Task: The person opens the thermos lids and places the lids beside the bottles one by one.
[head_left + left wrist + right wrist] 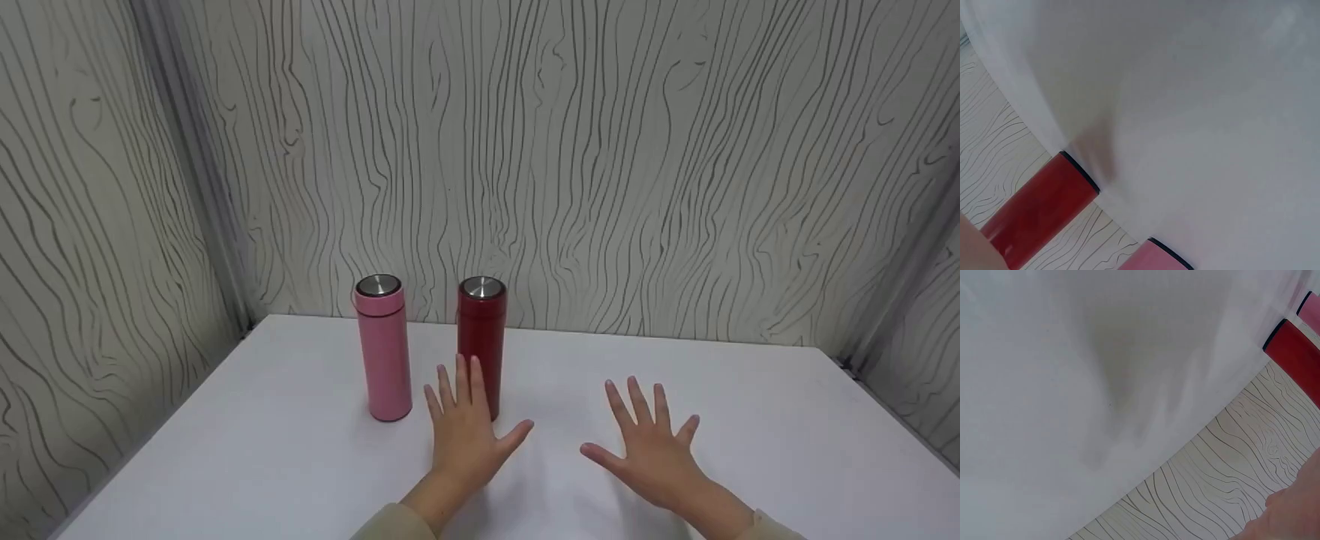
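Note:
Two slim flasks with steel-topped lids stand upright on the white table, a pink flask (387, 367) on the left and a dark red flask (482, 330) beside it. My left hand (463, 442) is held with fingers spread, overlapping the lower part of the red flask in the head view. Further right, my right hand (660, 457) is spread over the table with nothing in it. In the left wrist view the red flask (1044, 208) shows near part of the hand, the pink flask (1157, 259) at the bottom edge. The right wrist view has the red flask (1297, 354) at its right side.
The white table (285, 465) reaches back to a wall panel (600, 165) with a wood-grain line pattern. Similar panels (82, 225) close in the left and right sides. Shadows of the hands fall on the tabletop.

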